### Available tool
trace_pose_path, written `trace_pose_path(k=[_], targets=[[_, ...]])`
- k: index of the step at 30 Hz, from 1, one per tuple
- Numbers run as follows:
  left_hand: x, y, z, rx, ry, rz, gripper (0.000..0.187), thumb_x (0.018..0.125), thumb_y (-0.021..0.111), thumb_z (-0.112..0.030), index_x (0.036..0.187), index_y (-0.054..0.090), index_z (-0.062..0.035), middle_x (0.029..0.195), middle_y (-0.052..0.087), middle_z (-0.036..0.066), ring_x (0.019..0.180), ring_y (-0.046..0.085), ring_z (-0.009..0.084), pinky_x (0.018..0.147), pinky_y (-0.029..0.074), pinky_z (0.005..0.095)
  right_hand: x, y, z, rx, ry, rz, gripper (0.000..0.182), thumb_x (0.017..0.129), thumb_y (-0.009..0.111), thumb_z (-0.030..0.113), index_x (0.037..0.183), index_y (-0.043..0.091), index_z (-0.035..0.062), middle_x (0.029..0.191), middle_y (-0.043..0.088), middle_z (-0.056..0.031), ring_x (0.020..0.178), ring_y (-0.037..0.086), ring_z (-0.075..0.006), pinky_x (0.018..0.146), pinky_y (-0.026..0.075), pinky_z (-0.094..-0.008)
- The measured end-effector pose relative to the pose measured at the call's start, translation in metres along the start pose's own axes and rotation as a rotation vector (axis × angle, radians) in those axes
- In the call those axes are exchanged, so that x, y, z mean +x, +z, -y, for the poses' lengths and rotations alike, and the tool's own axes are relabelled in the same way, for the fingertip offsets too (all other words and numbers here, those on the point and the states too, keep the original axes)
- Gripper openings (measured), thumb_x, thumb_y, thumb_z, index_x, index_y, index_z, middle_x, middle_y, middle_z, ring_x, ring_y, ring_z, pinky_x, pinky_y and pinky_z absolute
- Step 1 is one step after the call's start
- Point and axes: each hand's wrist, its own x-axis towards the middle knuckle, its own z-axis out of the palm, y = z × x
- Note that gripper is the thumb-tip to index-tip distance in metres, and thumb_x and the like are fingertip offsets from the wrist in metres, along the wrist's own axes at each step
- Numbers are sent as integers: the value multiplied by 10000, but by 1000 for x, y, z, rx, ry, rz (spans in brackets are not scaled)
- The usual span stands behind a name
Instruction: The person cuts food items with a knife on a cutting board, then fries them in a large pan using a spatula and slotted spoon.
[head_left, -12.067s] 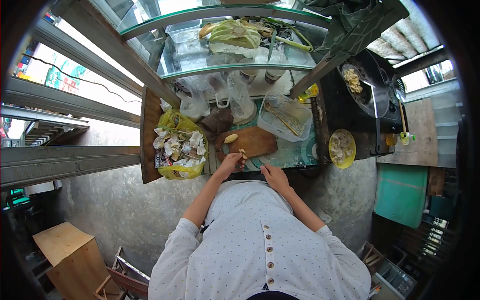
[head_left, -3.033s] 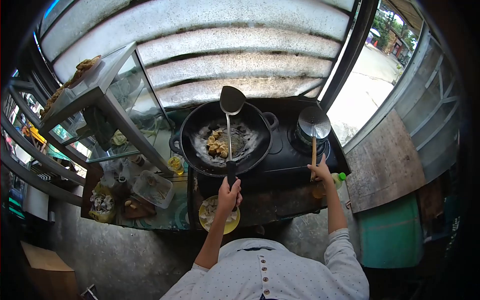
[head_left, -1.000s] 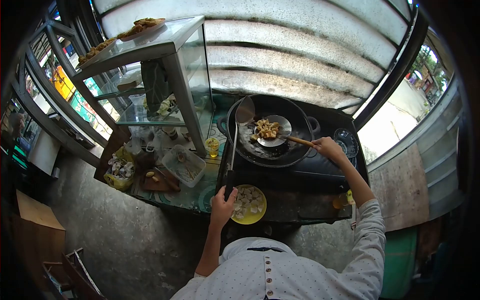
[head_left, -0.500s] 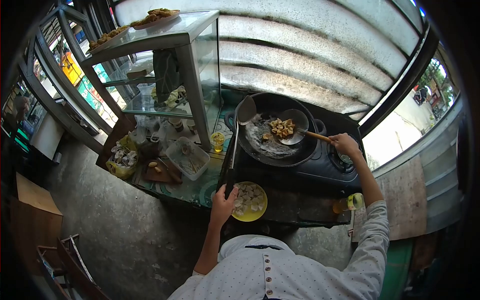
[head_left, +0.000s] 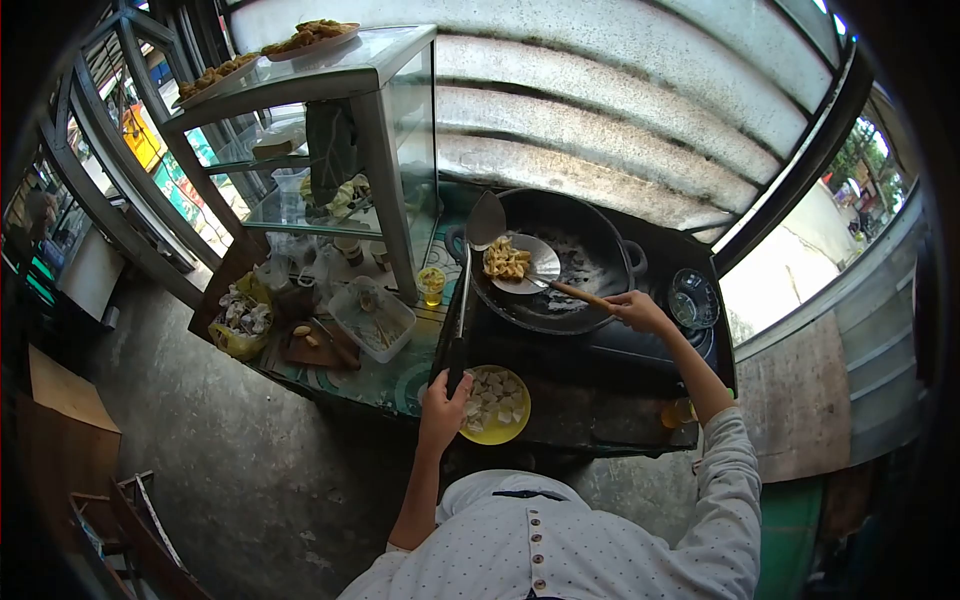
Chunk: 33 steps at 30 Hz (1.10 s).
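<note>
Over the black wok [head_left: 590, 290], the right hand [head_left: 632, 308] grips the strainer [head_left: 525, 265], lifting fried pieces [head_left: 505, 260] clear of the oil; the left hand [head_left: 445, 392] clasps the spatula [head_left: 462, 290]. Draining looks underway; next, carrying it level seems wise.

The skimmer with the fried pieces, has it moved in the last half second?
Yes. The skimmer has swung from the wok's middle to its left rim, beside the spatula blade.
</note>
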Motion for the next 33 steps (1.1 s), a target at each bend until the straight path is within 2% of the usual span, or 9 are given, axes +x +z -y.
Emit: trace_pose_path(k=[2, 12, 13, 15, 17, 19, 21, 27, 33], targets=[[-2, 0, -2, -4, 19, 26, 286, 878, 563, -265, 946, 536, 11, 574, 469, -8, 423, 400, 39, 377, 302, 225, -4, 3, 13, -41, 15, -36, 330, 839, 544, 219, 1158, 595, 150, 548, 448, 21, 437, 409, -55, 378, 340, -214], [-1, 5, 1, -30, -9, 51, 524, 867, 579, -288, 1174, 441, 114, 585, 461, -1, 429, 385, 32, 379, 301, 222, 9, 13, 1, 25, -20, -123, 328, 856, 556, 262, 1155, 593, 132, 543, 457, 14, 391, 403, -65, 347, 332, -221], [-1, 6, 2, -25, -9, 56, 524, 867, 579, -288, 1174, 441, 114, 585, 461, -1, 429, 385, 32, 379, 301, 222, 8, 10, 1, 62, -20, -129, 334, 858, 558, 260, 1162, 586, 124, 535, 445, 19, 390, 391, -60, 343, 317, -219], [0, 8, 2, -90, 27, 60, 255, 874, 573, -247, 889, 459, -20, 578, 415, -27, 368, 345, 6, 307, 244, 189, 4, 5, 2, 103, -20, -138, 341, 860, 561, 259, 1168, 580, 115, 527, 434, 24, 388, 380, -55, 339, 302, -217], [0, 9, 0, -91, 14, 61, 258, 872, 577, -251, 894, 462, -21, 581, 417, -25, 370, 346, 6, 308, 246, 189, -2, -4, -2, 201, -36, -167, 348, 862, 567, 262, 1167, 576, 95, 513, 398, 43, 380, 344, -44, 332, 264, -211], [0, 10, 0, -94, -1, 61, 262, 870, 581, -255, 899, 465, -22, 584, 419, -24, 372, 346, 6, 309, 247, 188, -11, -15, -7, 222, -54, -193, 325, 848, 570, 289, 1119, 615, 117, 515, 443, 24, 394, 415, -65, 361, 342, -225], [1, 12, 0, -84, 8, 63, 308, 864, 591, -270, 942, 466, 0, 592, 420, -20, 376, 351, 10, 311, 251, 190, -22, -24, -12, 299, -55, -189, 351, 871, 560, 226, 1178, 554, 56, 569, 389, 73, 441, 341, -23, 374, 268, -188], [3, 19, -1, -69, -3, 66, 426, 854, 603, -295, 1031, 442, 59, 598, 422, -17, 379, 357, 16, 311, 257, 194, -44, -36, -35, 303, -100, -234, 376, 848, 595, 200, 1178, 547, 28, 583, 402, 71, 480, 376, -24, 410, 293, -182], [9, 25, 7, -14, 15, 95, 292, 866, 588, -271, 917, 476, -7, 584, 410, -32, 380, 357, 11, 310, 244, 190, -57, -27, -53, 328, -77, -255, 375, 830, 615, 210, 1165, 570, 49, 588, 436, 56, 472, 387, -28, 414, 311, -187]])
